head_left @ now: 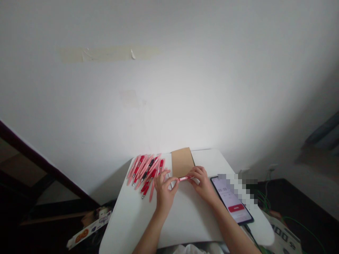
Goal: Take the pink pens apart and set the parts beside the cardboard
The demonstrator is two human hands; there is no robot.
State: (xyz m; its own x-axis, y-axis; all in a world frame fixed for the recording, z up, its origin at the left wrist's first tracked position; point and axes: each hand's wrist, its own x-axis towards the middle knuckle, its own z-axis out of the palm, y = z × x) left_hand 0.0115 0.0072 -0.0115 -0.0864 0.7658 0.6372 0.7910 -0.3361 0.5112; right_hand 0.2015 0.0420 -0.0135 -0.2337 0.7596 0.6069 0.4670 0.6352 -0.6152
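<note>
Both my hands hold one pink pen (183,179) level above a small white table (185,218). My left hand (164,188) pinches its left end between thumb and fingers. My right hand (202,181) grips its right end with curled fingers. A heap of several pink and red pens (145,171) lies just left of my left hand. A brown cardboard sheet (182,162) lies flat right behind the held pen, by the wall.
A phone (233,201) with a lit screen and red button lies at the table's right edge, a cable trailing from it. A printed box (90,229) sits on the floor left of the table. Green cables (291,220) run over the floor at right.
</note>
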